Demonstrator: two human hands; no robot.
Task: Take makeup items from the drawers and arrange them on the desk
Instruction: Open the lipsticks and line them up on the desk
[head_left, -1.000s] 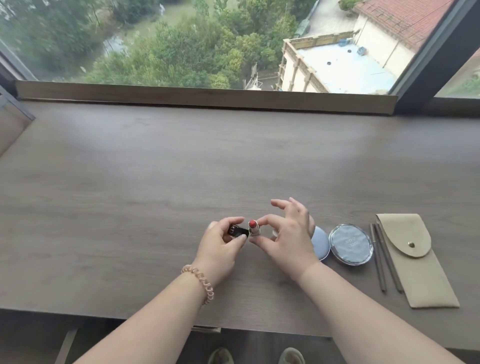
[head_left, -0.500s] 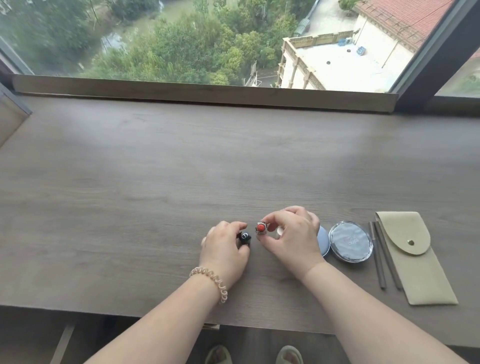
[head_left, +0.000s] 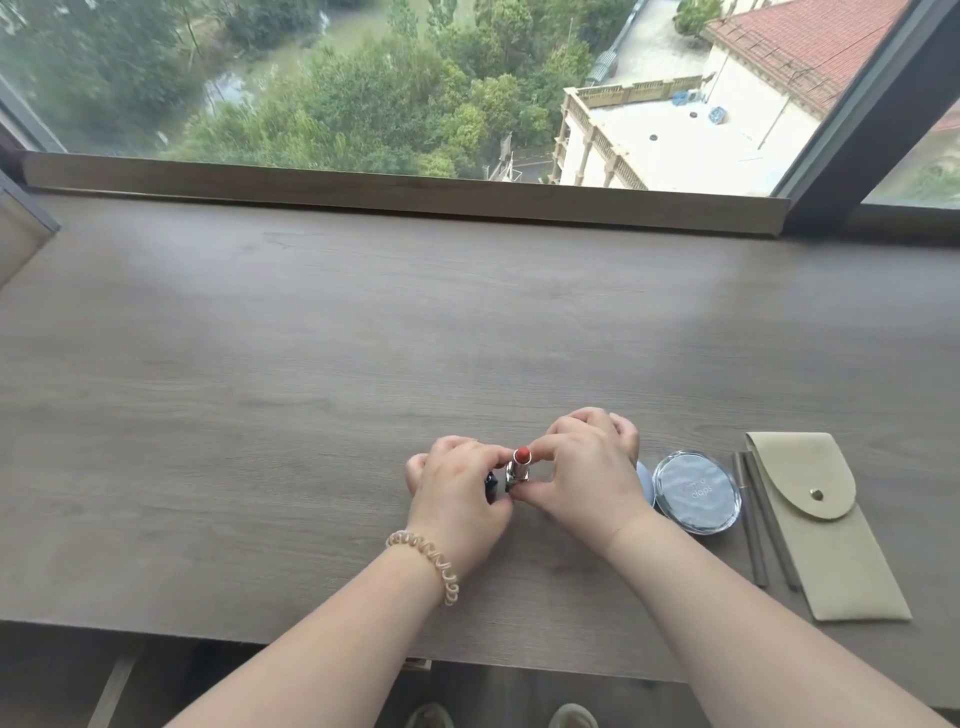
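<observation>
Lipstick (head_left: 519, 464): a silver tube with the red bullet bared; it is held roughly upright, just above the desk (head_left: 311, 389) near its front edge, between the two hands.
Right hand (head_left: 587, 480): fingers curled; forefinger and thumb pinch the tube, one high and one low on it, which keeps the soft red tip clear of skin and wood.
Left hand (head_left: 457, 501): curled round a dark cap (head_left: 490, 483), most of it hidden under the fingers; the cap sits just beside the tube's base; a coiled band (head_left: 431, 558) rings the wrist.
Already laid out: a round compact (head_left: 696, 491) just right of the right hand; a pale blue disc (head_left: 645, 483) half hidden behind that hand, what it is I cannot tell; two slim sticks (head_left: 753, 519) side by side; a beige pouch (head_left: 821, 530) with a snap flap; all in a row, probably so each item reads at a glance.
Step in hand: likely recapping the tube, or checking the shade, before it joins the row.
Next move calls for: the cap lined up straight with the tube; a skewed push could smear the bullet.
Drawers: not in view.
</observation>
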